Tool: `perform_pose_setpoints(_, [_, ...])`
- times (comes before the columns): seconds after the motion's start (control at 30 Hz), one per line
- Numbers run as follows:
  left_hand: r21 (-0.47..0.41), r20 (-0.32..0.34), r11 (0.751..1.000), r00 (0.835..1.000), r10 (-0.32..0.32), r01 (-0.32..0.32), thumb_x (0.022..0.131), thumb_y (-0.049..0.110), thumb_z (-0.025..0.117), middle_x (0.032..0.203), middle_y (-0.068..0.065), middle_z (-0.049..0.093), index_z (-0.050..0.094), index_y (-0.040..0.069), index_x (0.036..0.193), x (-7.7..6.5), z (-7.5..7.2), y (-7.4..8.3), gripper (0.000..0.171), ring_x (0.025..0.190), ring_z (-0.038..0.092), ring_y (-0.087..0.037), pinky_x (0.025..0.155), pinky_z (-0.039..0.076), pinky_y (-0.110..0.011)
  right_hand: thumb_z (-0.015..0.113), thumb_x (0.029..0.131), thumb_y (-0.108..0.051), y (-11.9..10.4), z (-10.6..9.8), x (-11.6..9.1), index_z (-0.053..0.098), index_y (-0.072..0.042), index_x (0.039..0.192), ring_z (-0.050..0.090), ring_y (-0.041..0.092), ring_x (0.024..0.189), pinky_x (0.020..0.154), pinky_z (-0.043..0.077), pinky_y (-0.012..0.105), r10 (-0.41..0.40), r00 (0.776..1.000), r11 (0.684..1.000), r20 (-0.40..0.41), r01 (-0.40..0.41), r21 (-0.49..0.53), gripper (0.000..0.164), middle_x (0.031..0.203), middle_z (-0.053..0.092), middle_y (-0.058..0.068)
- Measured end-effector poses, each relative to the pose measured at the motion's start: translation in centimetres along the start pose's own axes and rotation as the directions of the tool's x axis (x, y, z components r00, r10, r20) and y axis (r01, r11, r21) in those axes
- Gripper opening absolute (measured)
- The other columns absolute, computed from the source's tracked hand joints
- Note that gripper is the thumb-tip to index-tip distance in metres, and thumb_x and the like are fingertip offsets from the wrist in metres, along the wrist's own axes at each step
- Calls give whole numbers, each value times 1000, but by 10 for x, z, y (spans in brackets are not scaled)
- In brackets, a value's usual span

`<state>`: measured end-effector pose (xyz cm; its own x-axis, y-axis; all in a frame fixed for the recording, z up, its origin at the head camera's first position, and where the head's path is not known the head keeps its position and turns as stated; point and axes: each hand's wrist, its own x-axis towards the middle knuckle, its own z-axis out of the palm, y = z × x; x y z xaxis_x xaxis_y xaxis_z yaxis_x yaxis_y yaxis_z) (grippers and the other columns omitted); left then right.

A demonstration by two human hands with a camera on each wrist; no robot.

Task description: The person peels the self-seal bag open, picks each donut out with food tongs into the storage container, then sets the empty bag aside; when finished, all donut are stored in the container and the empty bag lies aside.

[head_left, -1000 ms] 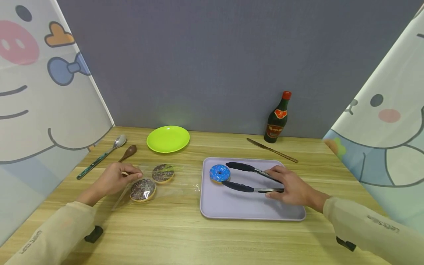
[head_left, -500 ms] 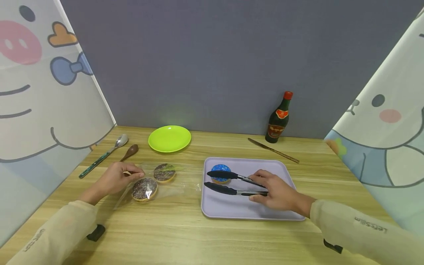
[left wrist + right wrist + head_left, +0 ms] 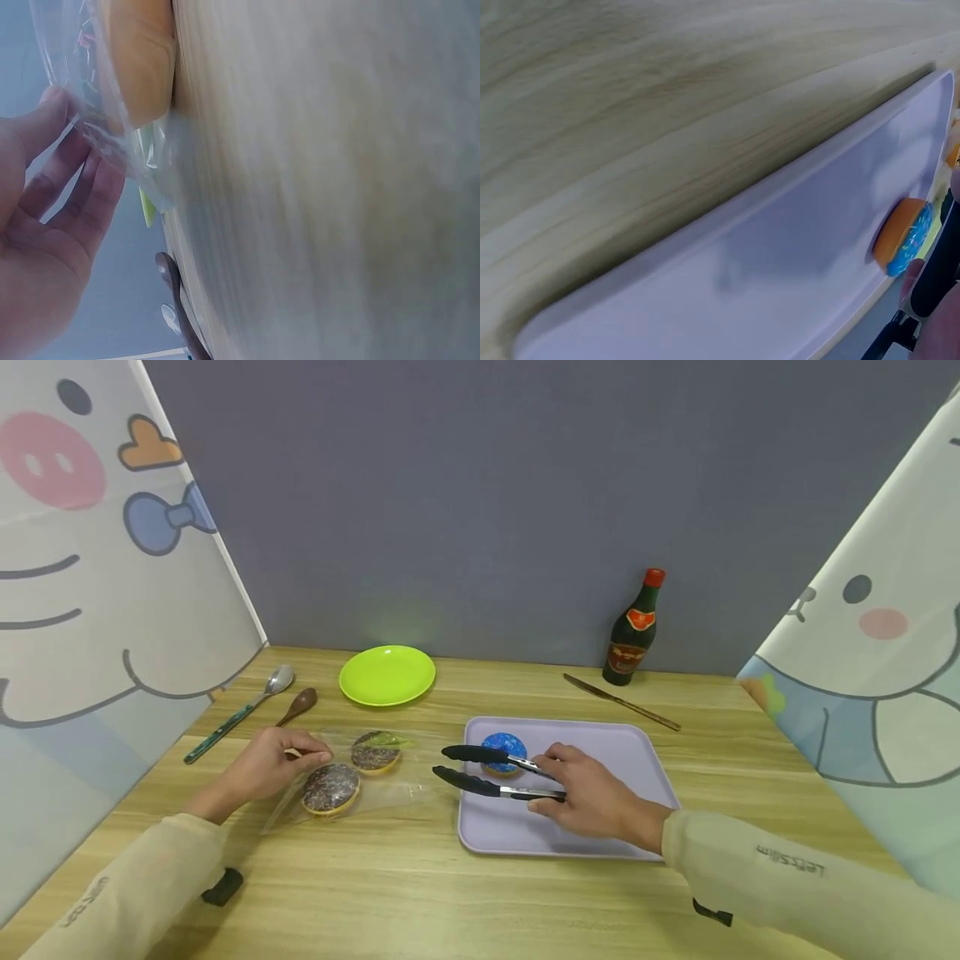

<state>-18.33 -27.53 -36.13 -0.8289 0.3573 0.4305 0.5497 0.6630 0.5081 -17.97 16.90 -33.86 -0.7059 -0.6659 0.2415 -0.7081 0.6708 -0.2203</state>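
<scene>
Bag (image 3: pixel 397 794) being pinched by left grip (image 3: pixel 273 767); spread tongs (image 3: pixel 480 786) being held by right grip (image 3: pixel 592 793); snagging possibly being risked by closeness.

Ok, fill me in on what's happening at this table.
A person is working with both hands. The left hand pinches the edge of a clear plastic bag, through which two brown-topped donuts show. The right hand holds a pair of tongs, spread apart and gripping nothing, their tips reaching past the left edge of the lilac tray in the head view. On that tray sits a blue-topped donut, partly hidden by the tongs.
</scene>
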Motion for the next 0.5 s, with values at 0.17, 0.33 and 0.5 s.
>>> perform_pose_setpoints(0.17, [8,-1,1000,1000,-14,14,82,5,74,82,0,70,75,9,81,1,1,-1,5,71,60,-5,58,52,-25,72,84,-36,-5,2,7,62,-1,120,50,13,84,73,45,32,-9,999,1000,31,9,-16,52,105,56,2])
perform_pose_setpoints(0.33, [10,6,1000,1000,-30,30,82,5,73,82,0,70,75,10,82,1,1,0,6,71,60,-5,58,52,-26,72,83,-36,-11,5,16,63,1,119,49,14,83,72,45,32,-30,999,999,39,31,-22,52,102,56,4])
perform_pose_setpoints(0.5, [10,2,1000,1000,-22,22,82,5,74,82,0,70,76,10,82,1,1,1,5,71,60,-5,58,52,-26,70,84,-37,-19,11,26,62,2,118,54,19,91,80,47,36,-16,997,999,70,18,-30,53,106,57,8])
